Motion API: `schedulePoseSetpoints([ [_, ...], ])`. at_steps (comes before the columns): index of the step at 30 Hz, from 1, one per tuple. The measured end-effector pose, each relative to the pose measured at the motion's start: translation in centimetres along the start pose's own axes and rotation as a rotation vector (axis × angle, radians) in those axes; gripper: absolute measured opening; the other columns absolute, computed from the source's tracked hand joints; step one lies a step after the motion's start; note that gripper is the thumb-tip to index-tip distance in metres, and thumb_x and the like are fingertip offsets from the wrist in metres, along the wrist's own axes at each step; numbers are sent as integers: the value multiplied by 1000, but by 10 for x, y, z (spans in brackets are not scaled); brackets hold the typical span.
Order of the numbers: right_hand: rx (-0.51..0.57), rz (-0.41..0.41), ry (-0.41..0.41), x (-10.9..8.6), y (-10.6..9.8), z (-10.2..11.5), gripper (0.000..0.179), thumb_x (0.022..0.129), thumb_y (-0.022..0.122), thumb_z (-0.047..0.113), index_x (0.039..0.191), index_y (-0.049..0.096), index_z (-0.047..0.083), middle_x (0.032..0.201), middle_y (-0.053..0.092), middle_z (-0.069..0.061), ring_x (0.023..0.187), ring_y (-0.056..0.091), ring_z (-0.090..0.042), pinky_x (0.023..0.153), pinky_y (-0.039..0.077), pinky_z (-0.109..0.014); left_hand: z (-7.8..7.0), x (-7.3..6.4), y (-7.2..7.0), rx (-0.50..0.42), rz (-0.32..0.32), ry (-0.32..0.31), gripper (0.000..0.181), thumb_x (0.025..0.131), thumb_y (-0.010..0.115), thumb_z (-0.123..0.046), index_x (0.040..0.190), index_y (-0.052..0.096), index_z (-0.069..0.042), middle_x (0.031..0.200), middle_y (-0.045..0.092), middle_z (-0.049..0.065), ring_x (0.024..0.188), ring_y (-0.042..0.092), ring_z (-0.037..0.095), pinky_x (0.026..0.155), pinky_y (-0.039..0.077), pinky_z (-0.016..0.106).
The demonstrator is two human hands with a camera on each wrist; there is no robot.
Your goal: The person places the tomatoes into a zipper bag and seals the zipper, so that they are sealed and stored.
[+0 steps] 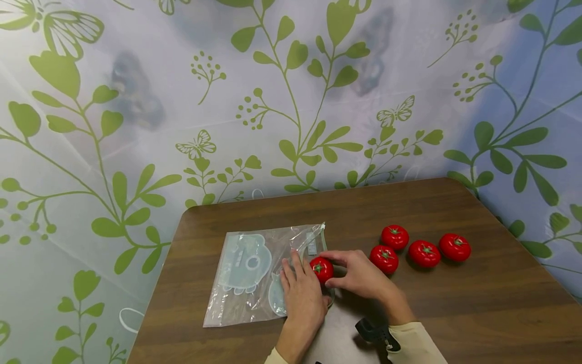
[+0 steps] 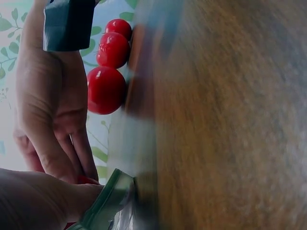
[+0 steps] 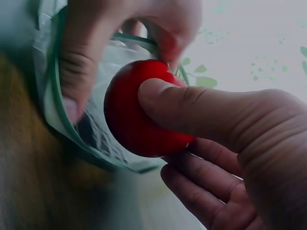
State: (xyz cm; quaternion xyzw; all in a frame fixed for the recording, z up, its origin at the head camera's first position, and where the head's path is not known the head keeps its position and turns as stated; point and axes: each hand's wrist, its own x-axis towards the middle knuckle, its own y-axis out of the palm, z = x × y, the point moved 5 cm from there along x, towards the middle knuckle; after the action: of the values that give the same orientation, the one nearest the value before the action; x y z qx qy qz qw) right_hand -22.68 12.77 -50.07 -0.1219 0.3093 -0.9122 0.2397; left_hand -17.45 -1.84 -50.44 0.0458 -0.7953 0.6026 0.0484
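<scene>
Hands (image 1: 303, 294) (image 1: 360, 275), red tomato (image 1: 322, 270) between them

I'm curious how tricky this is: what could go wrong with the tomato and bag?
The glossy tomato could slip from the right grip. The bag's green rim might fold inward if the left grip shifts. The nearest loose tomato sits close by, so a bump might set it rolling.

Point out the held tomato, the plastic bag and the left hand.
Held tomato (image 3: 128, 115), right wrist view: its red side.
Plastic bag (image 1: 256, 303), head view: its clear film.
Left hand (image 1: 303, 293), head view: back of the hand.
</scene>
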Motion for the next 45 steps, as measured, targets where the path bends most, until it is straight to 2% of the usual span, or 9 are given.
schedulePoseSetpoints([
  [8,-95,4,-24,8,15,4,62,89,92,15,146,70,10,144,74,-7,130,73,-28,111,56,-55,0,-1,-3,38,-53,32,114,64,107,-39,152,53,9,168,41,32,151,45,59,124,41,65],
  [16,-111,-5,-33,12,18,6,61,89,91,18,146,71,12,142,75,-5,126,74,-24,111,57,-54,0,0,-5,58,-56,30,114,63,107,-39,152,53,9,170,40,30,152,44,59,125,40,65],
  [21,-152,-19,-56,16,21,9,60,88,92,21,145,73,16,139,77,-3,124,75,-26,111,57,-56,-2,-1,-7,106,-96,42,116,61,107,-38,153,52,7,169,43,28,151,46,56,124,41,63],
  [24,-132,-5,-51,20,26,10,61,88,91,18,146,71,13,141,75,-6,128,74,-29,113,54,-58,-3,-2,-7,122,-114,46,118,60,107,-35,154,51,8,168,44,27,151,47,56,123,42,62],
  [30,-132,26,-56,21,27,8,64,91,89,22,150,68,11,146,73,-7,129,73,-29,114,54,-58,-4,-3,-8,109,-102,42,116,63,106,-31,156,50,9,169,43,27,152,45,56,124,41,63],
  [36,-127,13,-65,18,20,4,55,93,87,21,145,72,14,139,77,-4,121,76,-25,109,58,-55,-4,-3,-7,104,-109,44,112,64,105,-34,153,53,8,168,44,27,152,46,57,123,41,64],
  [45,-113,-6,-75,23,30,7,53,92,88,18,142,74,12,139,77,-5,126,75,-25,114,54,-57,-5,-5,-8,161,-154,46,112,62,105,-32,153,53,9,167,46,26,152,47,55,123,42,63],
])
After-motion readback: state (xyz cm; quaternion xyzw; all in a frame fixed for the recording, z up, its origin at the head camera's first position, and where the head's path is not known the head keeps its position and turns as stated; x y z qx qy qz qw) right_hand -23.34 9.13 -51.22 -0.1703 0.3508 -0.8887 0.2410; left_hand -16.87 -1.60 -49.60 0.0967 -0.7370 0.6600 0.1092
